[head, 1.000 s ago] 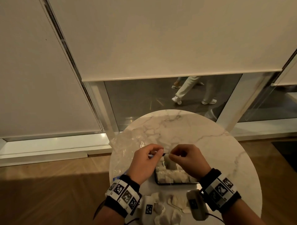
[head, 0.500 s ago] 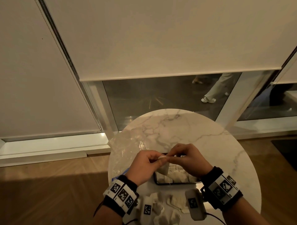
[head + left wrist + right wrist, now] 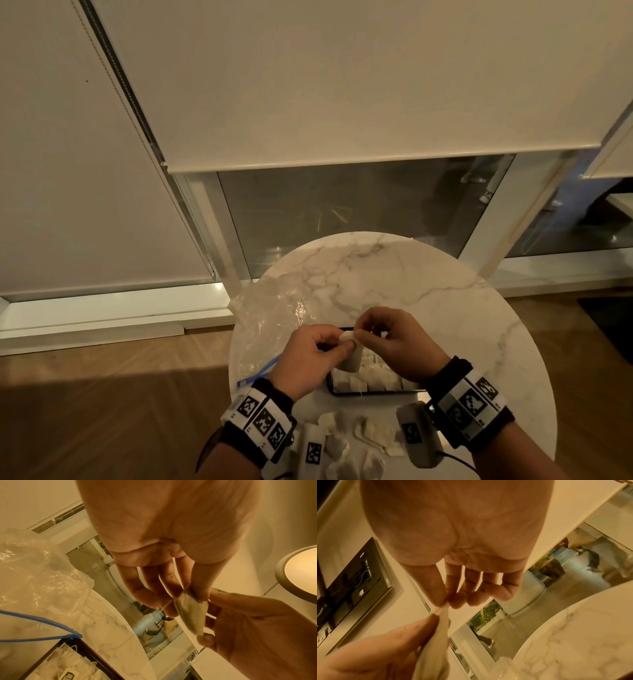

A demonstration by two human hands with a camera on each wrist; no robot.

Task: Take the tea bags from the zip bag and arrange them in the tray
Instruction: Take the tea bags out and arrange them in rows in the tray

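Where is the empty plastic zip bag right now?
In the head view the zip bag lies crumpled on the left part of the marble table, just beyond the left hand and left of the tray.

Both hands meet above the far left corner of the tray [image 3: 376, 394], which lies on the bench [image 3: 411, 281]. The left grip [image 3: 310, 356] and the right grip [image 3: 394, 342] each pinch the upper end of one tea bag [image 3: 352, 356], which hangs between them over the tray. More tea bags lie packed in the tray [image 3: 376, 377] below the right grip. The zip bag [image 3: 270, 318] lies on the bench left of and beyond the left grip, its mouth beside the tray's left end. Behind both wrists, nearer the person, loose tea bags [image 3: 342, 448] lie on the bench, perhaps partly overlapping.
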